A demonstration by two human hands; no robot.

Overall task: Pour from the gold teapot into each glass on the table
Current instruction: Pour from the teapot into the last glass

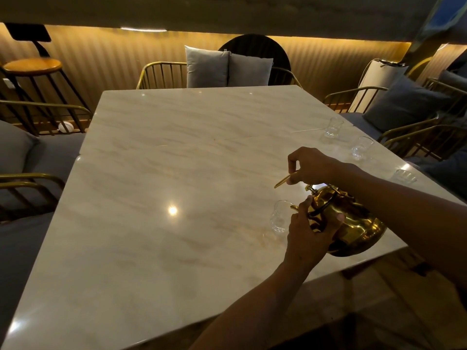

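The gold teapot point(358, 223) is tilted to the left near the marble table's point(177, 147) right edge. Its spout points into a clear glass point(279, 217) standing just left of it. My left hand point(309, 231) grips the pot's front by the spout and the black strap. My right hand point(312, 165) pinches the thin gold handle point(285, 180) above the pot. Three more clear glasses stand along the right edge: a far glass point(333, 126), a middle glass point(362, 147) and a near glass point(404, 176). Whether liquid is flowing cannot be seen.
Gold wire chairs with grey cushions point(227, 65) ring the table at the back, left and right. A wooden bar stool point(32, 65) stands at the far left. A lamp reflection point(172, 210) shines on the tabletop.
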